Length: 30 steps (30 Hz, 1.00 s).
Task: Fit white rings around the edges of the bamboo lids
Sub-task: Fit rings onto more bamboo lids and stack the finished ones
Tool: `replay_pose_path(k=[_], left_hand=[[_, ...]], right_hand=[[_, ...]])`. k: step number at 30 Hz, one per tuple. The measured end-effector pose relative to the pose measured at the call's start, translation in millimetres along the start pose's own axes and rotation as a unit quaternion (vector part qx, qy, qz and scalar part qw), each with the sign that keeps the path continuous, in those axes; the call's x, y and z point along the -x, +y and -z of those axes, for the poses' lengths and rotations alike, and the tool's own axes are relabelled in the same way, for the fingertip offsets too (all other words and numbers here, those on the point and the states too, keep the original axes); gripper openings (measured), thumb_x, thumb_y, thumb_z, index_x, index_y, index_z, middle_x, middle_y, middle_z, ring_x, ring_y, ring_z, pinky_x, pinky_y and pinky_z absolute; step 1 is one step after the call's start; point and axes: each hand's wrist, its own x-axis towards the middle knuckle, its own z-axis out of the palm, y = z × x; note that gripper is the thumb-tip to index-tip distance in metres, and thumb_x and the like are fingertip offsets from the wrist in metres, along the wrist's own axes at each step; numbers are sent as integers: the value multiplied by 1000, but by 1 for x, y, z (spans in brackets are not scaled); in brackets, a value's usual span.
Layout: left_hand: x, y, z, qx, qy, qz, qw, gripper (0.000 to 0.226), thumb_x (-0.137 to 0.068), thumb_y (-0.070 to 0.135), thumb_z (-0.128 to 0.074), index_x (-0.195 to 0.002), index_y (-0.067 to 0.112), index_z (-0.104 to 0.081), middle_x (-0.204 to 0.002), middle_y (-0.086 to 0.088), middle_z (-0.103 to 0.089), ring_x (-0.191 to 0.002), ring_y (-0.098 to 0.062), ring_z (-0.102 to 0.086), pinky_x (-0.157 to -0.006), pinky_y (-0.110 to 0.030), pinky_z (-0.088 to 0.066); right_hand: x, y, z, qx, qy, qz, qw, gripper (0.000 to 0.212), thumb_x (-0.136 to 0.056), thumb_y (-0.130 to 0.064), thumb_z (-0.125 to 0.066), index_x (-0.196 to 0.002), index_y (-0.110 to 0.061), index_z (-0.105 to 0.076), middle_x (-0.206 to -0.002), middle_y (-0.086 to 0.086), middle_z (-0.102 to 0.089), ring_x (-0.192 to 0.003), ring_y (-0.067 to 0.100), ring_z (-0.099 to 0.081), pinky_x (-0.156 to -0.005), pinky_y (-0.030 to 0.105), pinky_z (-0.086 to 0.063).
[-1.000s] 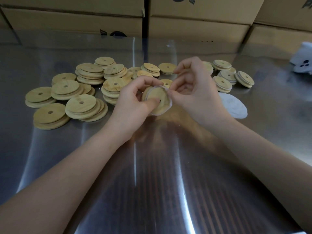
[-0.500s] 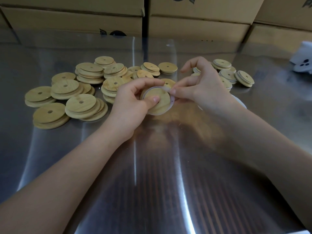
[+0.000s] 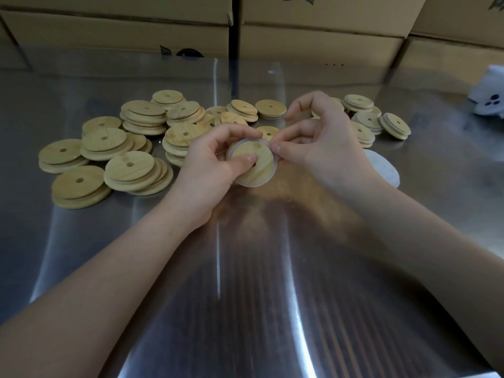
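Left hand [image 3: 212, 165] grips a bamboo lid [image 3: 255, 160]; right hand [image 3: 324, 151] pinches the white ring [image 3: 255, 184] at its far rim. Ring looks nearly seated; the pinched section needs pressing home.

Behind my left grip [image 3: 210, 165] and my right grip [image 3: 324, 151], the wrists are bare. My left forearm [image 3: 109, 268] and right forearm [image 3: 409, 241] are bare too, right back to the near edge of view. Short, plain nails show on the left grip's thumb [image 3: 246, 159] and the right grip's fingertips [image 3: 275, 147].
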Motion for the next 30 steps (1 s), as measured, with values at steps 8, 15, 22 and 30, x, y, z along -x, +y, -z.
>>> replay_pose_path(k=[8,15,22,30], left_hand=[[-1,1,2,12,21,11,1000,28,-85,-7,-66,-94,19,-70,-95,5,-73,-95,-13,-69,-84,-33,-58],[-2,3,3,106,46,49,992,29,-85,-5,-66,-105,15,-69,-95,-4,-76,-91,-16,-72,-75,-27,-58],[-4,4,4,188,61,87,976,32,-85,11,-67,-116,7,-64,-99,-7,-76,-97,-21,-73,-73,-32,-60],[-5,3,6,201,9,167,965,27,-95,22,-57,-115,4,-66,-106,-14,-74,-97,-28,-73,-72,-33,-60]], right_hand=[[2,-2,-2,1,25,38,999,34,-79,3,-71,-87,-22,-50,-74,2,-72,-69,16,-68,-72,37,-59],[-4,2,4,-90,-60,-123,986,8,-88,-17,-70,-95,-15,-67,-84,6,-71,-73,20,-68,-61,34,-59],[-6,10,5,-177,-101,-155,967,25,-71,-27,-75,-91,-11,-72,-83,7,-73,-73,19,-67,-58,25,-57],[-11,15,11,-241,-71,-177,952,30,-73,-27,-72,-96,-8,-69,-84,7,-72,-73,16,-68,-61,27,-56]])
